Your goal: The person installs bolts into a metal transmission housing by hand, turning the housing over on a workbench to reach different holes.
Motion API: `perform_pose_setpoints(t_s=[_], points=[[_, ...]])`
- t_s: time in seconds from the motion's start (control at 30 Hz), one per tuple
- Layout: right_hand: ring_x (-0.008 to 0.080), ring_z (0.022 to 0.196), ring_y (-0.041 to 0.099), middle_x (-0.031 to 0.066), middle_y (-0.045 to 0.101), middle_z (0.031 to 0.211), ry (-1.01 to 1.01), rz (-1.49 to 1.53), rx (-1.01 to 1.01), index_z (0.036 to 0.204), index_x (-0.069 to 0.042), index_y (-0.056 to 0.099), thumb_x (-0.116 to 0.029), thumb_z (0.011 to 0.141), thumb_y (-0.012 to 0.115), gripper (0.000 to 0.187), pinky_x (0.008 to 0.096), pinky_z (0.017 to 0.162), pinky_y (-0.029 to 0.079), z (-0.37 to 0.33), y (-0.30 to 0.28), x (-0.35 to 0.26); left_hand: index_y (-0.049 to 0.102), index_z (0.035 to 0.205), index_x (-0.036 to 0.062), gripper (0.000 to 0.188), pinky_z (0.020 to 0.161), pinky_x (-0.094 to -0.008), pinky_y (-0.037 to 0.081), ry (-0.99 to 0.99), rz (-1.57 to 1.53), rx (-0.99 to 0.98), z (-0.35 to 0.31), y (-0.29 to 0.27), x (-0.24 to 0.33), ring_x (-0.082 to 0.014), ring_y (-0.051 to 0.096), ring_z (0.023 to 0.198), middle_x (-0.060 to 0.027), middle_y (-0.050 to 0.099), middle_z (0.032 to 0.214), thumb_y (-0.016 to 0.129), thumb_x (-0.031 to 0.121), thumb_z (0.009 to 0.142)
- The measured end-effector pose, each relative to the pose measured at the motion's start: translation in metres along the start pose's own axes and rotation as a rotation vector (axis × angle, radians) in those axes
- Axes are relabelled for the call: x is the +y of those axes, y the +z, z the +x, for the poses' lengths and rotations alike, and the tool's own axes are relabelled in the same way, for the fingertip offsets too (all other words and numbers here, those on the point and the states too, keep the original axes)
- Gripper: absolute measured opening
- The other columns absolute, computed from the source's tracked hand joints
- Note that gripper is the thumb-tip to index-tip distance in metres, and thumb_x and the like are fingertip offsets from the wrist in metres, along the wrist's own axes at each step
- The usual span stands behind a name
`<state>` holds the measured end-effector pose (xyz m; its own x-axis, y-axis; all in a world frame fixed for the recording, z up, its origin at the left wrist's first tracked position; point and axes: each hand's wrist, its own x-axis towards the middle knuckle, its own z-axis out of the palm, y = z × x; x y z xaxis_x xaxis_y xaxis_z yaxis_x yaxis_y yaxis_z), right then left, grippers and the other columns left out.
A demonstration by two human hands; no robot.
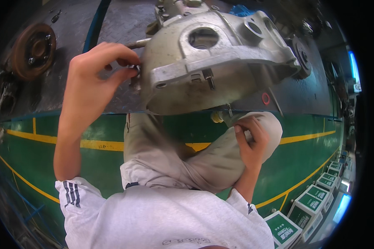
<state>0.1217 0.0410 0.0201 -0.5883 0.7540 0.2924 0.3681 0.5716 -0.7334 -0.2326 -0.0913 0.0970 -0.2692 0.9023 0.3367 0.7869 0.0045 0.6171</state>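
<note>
A large silver bell housing (212, 54) of cast metal rests on the dark workbench (120, 25), its wide flanged mouth toward me. At its left side is my left hand (97, 72), with thumb and fingertips pinched together. Something small and dark shows at those fingertips, too hidden to name. Behind the fingers a metal shaft or rod (138, 43) juts out to the left of the housing. My right hand (253, 139) hovers over my right knee, below the bench edge. Its fingers are curled in loosely, and no thing shows in them.
To the left on the bench lies a rusty round disc (34, 51). A red ring (265, 98) lies near the front edge, and another round metal part (301, 56) stands right of the housing. Green and white boxes (282, 228) line the floor at lower right.
</note>
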Motion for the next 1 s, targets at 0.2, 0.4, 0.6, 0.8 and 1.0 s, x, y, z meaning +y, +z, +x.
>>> perform_pose_setpoints(t_s=[0.2,0.4,0.6,0.8,1.0], points=[[0.0196,0.072,0.066,0.0104,0.070,0.087,0.008,0.001,-0.013,0.097,0.003,0.073,0.007,0.088,0.077,0.010,0.0305,0.069,0.052,0.000,0.001,-0.001,0.074,0.106,0.0008,0.029,0.080,-0.0309,0.052,-0.053,0.105,0.095,-0.005,0.002,0.003,-0.0216,0.072,0.090,-0.0084,0.078,0.098,0.082,-0.004,0.079],[0.0180,0.071,0.065,0.0095,0.069,0.087,0.012,0.046,-0.007,0.096,0.002,0.073,0.007,0.088,0.077,0.010,0.0294,0.067,0.051,-0.003,0.000,0.004,0.076,0.110,0.0024,0.031,0.082,-0.0298,0.050,-0.036,-0.004,0.101,-0.007,0.006,0.002,-0.0162,0.071,0.094,-0.0070,0.078,0.099,0.079,-0.007,0.080],[0.0174,0.070,0.064,0.0091,0.069,0.087,0.002,0.065,-0.022,0.097,0.002,0.073,0.008,0.088,0.077,0.011,0.0292,0.066,0.051,-0.005,-0.002,0.007,0.074,0.120,0.0018,0.040,0.082,-0.0276,0.051,0.100,0.119,0.071,-0.007,0.004,-0.015,-0.0147,0.072,0.099,-0.0063,0.079,0.107,0.079,-0.008,0.081],[0.0182,0.070,0.065,0.0091,0.069,0.087,0.017,0.067,-0.048,0.097,0.001,0.073,0.008,0.088,0.077,0.012,0.0296,0.066,0.051,-0.005,-0.003,0.006,0.075,0.114,-0.0015,0.035,0.083,-0.0274,0.053,-0.033,-0.138,0.164,-0.009,0.010,-0.012,-0.0142,0.071,0.096,-0.0065,0.078,0.104,0.073,-0.015,0.081],[0.0188,0.071,0.066,0.0089,0.068,0.087,0.031,0.053,-0.074,0.097,0.001,0.073,0.007,0.089,0.077,0.011,0.0304,0.067,0.052,-0.004,-0.005,0.004,0.074,0.112,-0.0012,0.037,0.086,-0.0266,0.053,0.055,-0.064,0.090,-0.009,0.009,-0.014,-0.0143,0.071,0.096,-0.0059,0.077,0.102,0.069,-0.017,0.079]])
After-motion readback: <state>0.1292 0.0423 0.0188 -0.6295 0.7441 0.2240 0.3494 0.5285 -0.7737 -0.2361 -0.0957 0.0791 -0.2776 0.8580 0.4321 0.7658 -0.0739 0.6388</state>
